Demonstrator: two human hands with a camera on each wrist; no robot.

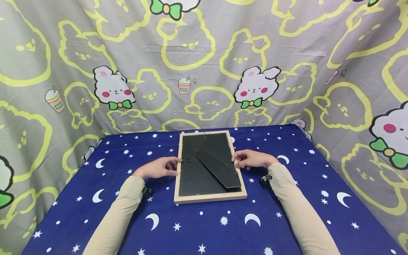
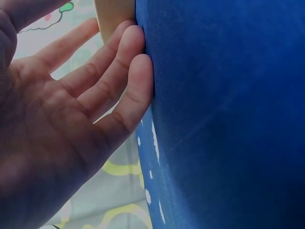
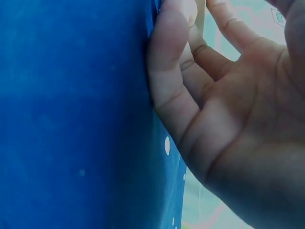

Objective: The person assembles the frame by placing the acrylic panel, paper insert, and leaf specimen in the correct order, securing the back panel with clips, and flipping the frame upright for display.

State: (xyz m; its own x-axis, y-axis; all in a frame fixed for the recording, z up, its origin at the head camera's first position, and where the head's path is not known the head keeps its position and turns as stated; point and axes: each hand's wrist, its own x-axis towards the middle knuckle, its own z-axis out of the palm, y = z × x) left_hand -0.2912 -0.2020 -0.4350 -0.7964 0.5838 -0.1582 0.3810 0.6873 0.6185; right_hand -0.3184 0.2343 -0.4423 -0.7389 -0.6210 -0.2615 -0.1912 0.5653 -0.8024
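Back side up near the middle of the dark blue cloth (image 1: 165,212), the picture frame (image 1: 211,197) shows a pale wooden border around a flat black backing (image 1: 192,179), and a black stand flap (image 1: 218,169) slants across it, narrow end towards eleven o'clock, wider end towards five. At nine o'clock the left hand (image 1: 160,166) touches the border, and at three o'clock the right hand (image 1: 253,158) does likewise, both with relaxed fingers resting on it rather than clasping.

wooden frame (image 1: 204,177) on starry cloth (image 1: 185,233)
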